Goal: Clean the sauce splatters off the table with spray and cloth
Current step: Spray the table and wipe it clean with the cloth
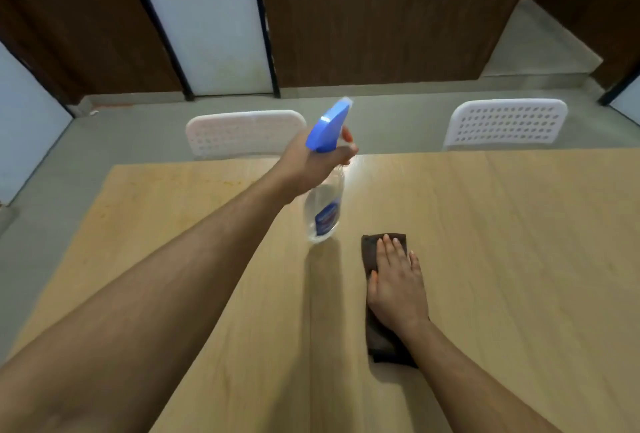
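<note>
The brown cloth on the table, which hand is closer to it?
Right. The right hand lies flat on top of the brown cloth, touching it. The left hand is farther back and to the left, gripping the spray bottle above the table.

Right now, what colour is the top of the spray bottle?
Blue. The spray bottle has a blue trigger top, seen in the head view.

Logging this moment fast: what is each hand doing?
Left hand: closed, holding the spray bottle.
Right hand: open, flat on the brown cloth.
</note>
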